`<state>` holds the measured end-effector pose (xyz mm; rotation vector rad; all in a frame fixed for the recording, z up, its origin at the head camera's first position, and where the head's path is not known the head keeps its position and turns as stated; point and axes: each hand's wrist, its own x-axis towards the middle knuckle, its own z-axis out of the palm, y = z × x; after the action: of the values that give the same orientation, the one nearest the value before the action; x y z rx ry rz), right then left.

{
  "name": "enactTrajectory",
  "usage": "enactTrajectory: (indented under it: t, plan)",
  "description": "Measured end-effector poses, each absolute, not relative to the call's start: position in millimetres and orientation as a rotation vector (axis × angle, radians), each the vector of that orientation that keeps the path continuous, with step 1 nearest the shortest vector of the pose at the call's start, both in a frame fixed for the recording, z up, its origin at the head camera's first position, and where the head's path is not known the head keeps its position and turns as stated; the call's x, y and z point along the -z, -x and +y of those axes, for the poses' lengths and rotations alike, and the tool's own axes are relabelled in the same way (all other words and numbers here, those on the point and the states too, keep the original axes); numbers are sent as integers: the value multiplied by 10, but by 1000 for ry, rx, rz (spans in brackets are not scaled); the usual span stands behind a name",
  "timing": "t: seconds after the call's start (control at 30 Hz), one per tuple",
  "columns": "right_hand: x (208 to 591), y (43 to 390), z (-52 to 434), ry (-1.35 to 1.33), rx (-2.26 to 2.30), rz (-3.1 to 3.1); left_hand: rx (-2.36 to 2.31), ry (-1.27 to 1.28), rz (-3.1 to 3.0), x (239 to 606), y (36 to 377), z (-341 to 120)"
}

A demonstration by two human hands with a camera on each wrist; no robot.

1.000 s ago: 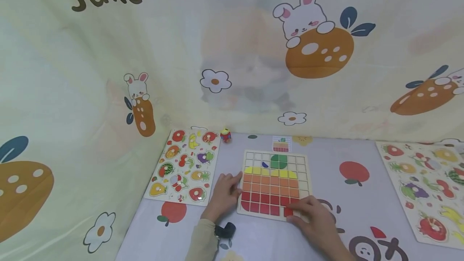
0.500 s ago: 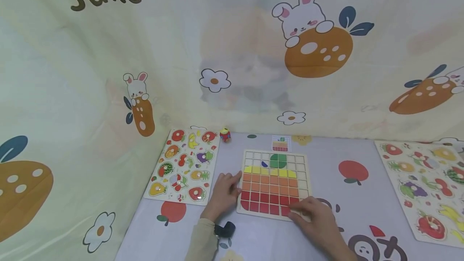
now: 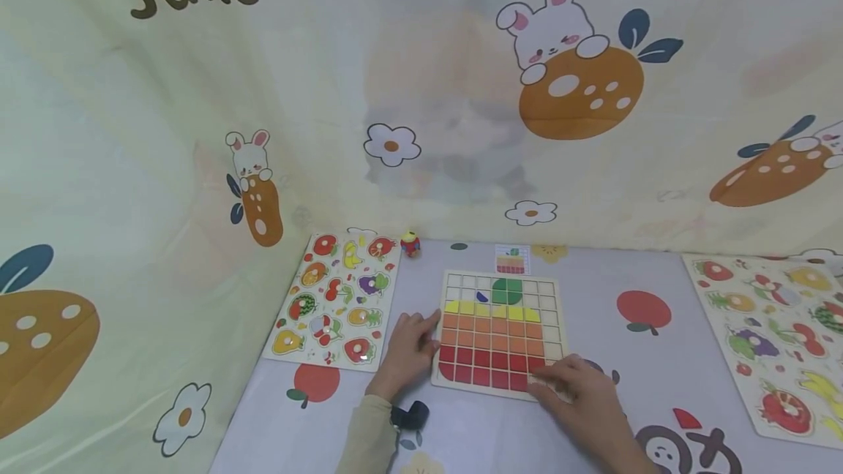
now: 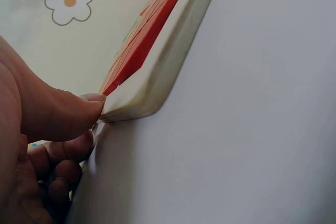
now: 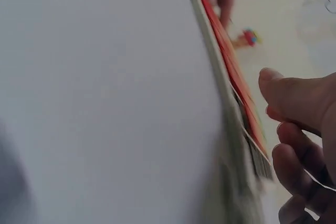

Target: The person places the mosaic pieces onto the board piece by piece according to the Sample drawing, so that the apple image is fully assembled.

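The square wooden puzzle board [image 3: 553, 313] lies on the table in the head view, filled with rows of red, orange and yellow tiles, a green leaf shape and a small blue piece. My left hand [image 3: 407, 353] touches the board's left edge with thumb and index finger; the left wrist view shows the thumb [image 4: 68, 111] against a corner. My right hand [image 3: 582, 401] is at the lower right corner, beside the last red tile [image 3: 519, 381] of the bottom row. In the right wrist view its thumb [image 5: 294, 95] and loosely bent fingers show nothing held.
A small pattern card [image 3: 512, 260] lies behind the board, with a little red and yellow figurine [image 3: 410, 244] to its left. Fruit knob puzzles stand at left [image 3: 323, 328] and right [image 3: 777, 357]. A printed cloth wall [image 3: 454, 189] rises behind the table.
The last bottom-row red tile slid into line with its row, closing the gap beside it. My right hand then shifted slightly right, off the tile. My left hand stayed in place.
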<state>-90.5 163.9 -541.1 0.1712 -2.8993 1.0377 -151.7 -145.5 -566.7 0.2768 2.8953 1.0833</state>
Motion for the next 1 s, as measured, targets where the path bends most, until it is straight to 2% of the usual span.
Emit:
enactTrajectory:
  t: [0.17,0.4,0.47,0.8,1.0]
  plan:
    - [5342,895,2117,5,-881,-2967,-1080,-272,2888,5678,1524,-1438]
    - [5282,877,2972,387,-583,-3321,-1088,-252,2879,5661,1511,-1437]
    - [5318,844,3124,416,-567,-3383,-1089,-250,2880,5657,1506,-1443]
    - [5427,808,3284,353,-750,-3417,-1090,-240,2879,5654,1493,-1449]
    - [5432,782,3251,440,-904,-3431,-1093,-243,2879,5642,1489,-1439]
